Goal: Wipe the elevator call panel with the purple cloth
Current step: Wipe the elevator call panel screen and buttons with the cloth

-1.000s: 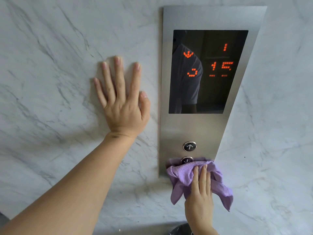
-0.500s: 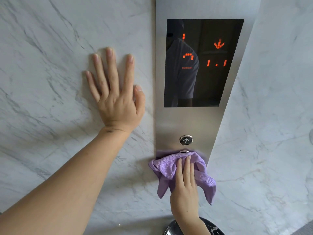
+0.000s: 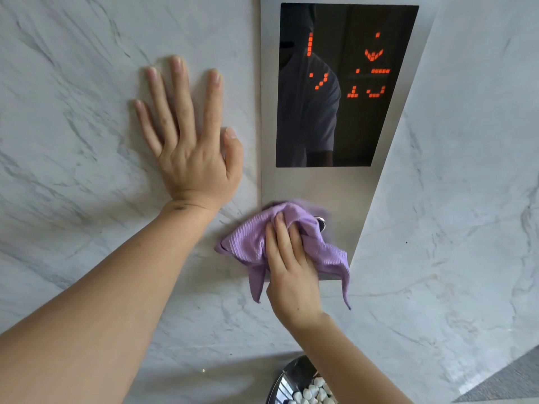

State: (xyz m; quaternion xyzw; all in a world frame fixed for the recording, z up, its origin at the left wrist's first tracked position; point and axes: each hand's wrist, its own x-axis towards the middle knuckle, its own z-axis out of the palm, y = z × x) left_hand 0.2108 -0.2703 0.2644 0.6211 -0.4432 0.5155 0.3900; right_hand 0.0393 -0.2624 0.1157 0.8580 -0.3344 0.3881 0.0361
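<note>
Pressing the purple cloth [image 3: 294,237] against the lower part of the elevator call panel [image 3: 344,188], the right hand [image 3: 291,269] clutches the bunched fabric, which partly covers a round button [image 3: 320,223]. Left hand [image 3: 189,147] lies flat, fingers spread, on the marble wall [image 3: 87,141] just beside the panel.

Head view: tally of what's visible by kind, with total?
Hands: 2 (left hand flat on the marble wall, right hand on the cloth)
Purple cloth: 1
Call panel: 1
Display: 1
Call buttons showing: 1 (button, part covered)
Bin with white pebbles: 1
Total: 7
</note>
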